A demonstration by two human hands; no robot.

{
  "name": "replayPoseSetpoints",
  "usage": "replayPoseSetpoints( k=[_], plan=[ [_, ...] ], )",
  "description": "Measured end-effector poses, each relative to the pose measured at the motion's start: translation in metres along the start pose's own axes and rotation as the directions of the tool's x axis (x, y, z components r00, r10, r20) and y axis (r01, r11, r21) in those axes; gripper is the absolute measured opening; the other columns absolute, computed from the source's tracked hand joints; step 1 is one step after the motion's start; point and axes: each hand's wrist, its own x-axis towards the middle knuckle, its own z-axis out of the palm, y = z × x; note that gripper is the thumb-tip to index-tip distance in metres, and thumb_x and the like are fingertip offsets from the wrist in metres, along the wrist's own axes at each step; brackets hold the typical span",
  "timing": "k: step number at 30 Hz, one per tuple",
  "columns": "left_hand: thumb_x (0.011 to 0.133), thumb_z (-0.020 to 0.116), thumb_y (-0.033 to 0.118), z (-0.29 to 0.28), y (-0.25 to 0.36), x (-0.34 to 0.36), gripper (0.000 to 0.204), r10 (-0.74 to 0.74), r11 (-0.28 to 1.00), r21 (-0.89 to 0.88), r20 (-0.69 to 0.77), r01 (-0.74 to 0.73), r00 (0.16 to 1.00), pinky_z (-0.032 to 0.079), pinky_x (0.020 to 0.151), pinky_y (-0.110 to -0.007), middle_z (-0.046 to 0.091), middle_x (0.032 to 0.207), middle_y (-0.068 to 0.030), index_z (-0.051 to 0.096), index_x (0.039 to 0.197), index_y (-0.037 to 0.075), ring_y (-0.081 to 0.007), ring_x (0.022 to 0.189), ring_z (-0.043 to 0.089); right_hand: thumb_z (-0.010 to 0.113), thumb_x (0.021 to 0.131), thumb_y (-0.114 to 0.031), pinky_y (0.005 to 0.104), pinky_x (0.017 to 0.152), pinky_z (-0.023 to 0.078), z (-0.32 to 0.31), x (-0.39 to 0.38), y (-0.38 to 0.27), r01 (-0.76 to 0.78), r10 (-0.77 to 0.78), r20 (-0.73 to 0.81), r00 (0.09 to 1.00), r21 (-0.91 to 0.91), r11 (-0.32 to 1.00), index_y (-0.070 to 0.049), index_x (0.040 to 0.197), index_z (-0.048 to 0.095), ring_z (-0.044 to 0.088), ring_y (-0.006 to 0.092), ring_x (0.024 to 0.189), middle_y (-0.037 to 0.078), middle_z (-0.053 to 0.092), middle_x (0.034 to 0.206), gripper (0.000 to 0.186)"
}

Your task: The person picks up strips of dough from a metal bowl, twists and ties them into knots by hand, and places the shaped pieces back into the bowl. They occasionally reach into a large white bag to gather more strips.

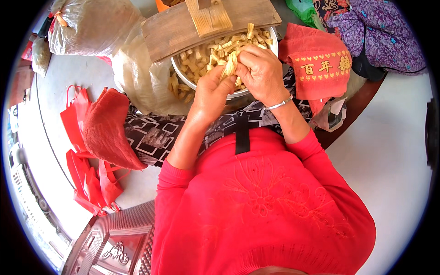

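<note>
My left hand [211, 91] and my right hand [262, 75] meet above a white basin [275, 43]. Between them they pinch a soft, pale yellow knotted strip [231, 63], which looks like bean curd skin; both hands are closed on it. Fingers cover part of the strip. Many similar yellow knots [197, 64] fill the basin under my hands. A bracelet [278, 103] circles my right wrist.
A wooden board [169, 34] with a lighter wood piece [208, 19] lies across the basin's far side. Red towels [110, 130] drape over both knees. Plastic sacks [94, 27] stand at the far left, red bags [89, 178] lie left, and purple patterned cloth [380, 34] sits far right.
</note>
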Motion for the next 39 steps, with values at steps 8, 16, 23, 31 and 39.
replayPoseSetpoints(
  k=[8,16,23,31,39],
  plan=[
    [0.081,0.063,0.002,-0.001,-0.005,-0.014,0.025,0.537,0.296,0.912,0.087,-0.284,0.839,0.049,0.060,-0.039,0.064,0.085,-0.0121,0.062,0.105,0.002,-0.0316,0.071,0.063,0.058,0.095,-0.023,0.0289,0.068,0.046,0.024,-0.047,0.019,-0.626,0.370,0.518,0.771,0.512,0.588,0.002,0.090,0.064,0.058,0.0136,0.077,0.005,0.066,0.089,0.027],
    [0.078,0.061,-0.005,0.001,-0.012,-0.019,0.044,0.519,0.467,0.802,0.093,-0.373,0.850,0.050,0.084,-0.039,0.060,0.117,-0.0200,0.058,0.121,0.000,-0.0364,0.103,0.059,0.055,0.093,-0.010,0.0274,0.087,0.047,0.025,-0.057,0.018,-0.633,0.142,0.772,0.620,0.599,-0.491,-0.002,0.106,0.065,0.060,0.0148,0.098,0.005,0.065,0.106,0.019],
    [0.078,0.069,0.006,0.006,0.025,-0.024,0.042,0.386,0.721,0.616,0.024,-0.317,0.922,0.050,0.082,-0.042,0.059,0.116,-0.0197,0.057,0.118,0.000,-0.0383,0.103,0.059,0.057,0.084,0.002,0.0241,0.086,0.046,0.016,-0.038,0.003,-0.695,0.296,0.679,0.671,0.716,-0.065,0.003,0.096,0.067,0.058,0.0142,0.102,0.006,0.060,0.115,0.016],
    [0.092,0.054,0.018,0.002,0.004,0.000,0.028,0.076,0.712,0.701,-0.102,0.017,0.992,0.051,0.072,-0.038,0.066,0.088,-0.0175,0.060,0.112,0.000,-0.0314,0.080,0.066,0.064,0.075,0.000,0.0341,0.087,0.047,0.014,-0.035,0.002,-0.278,0.233,0.153,0.960,0.439,0.854,0.005,0.078,0.063,0.058,0.0301,0.102,0.017,0.059,0.111,0.006],
    [0.101,0.046,0.032,0.026,-0.005,-0.020,0.033,-0.269,0.942,-0.226,-0.075,0.247,0.960,0.022,0.042,-0.018,0.046,0.067,0.0014,0.055,0.114,0.003,-0.0028,0.049,0.029,0.061,0.080,0.003,0.0250,0.087,0.045,0.015,-0.007,0.012,-0.397,0.482,0.068,0.873,0.672,0.625,0.005,0.089,0.068,0.055,0.0140,0.104,0.009,0.057,0.115,0.011]
  ],
)
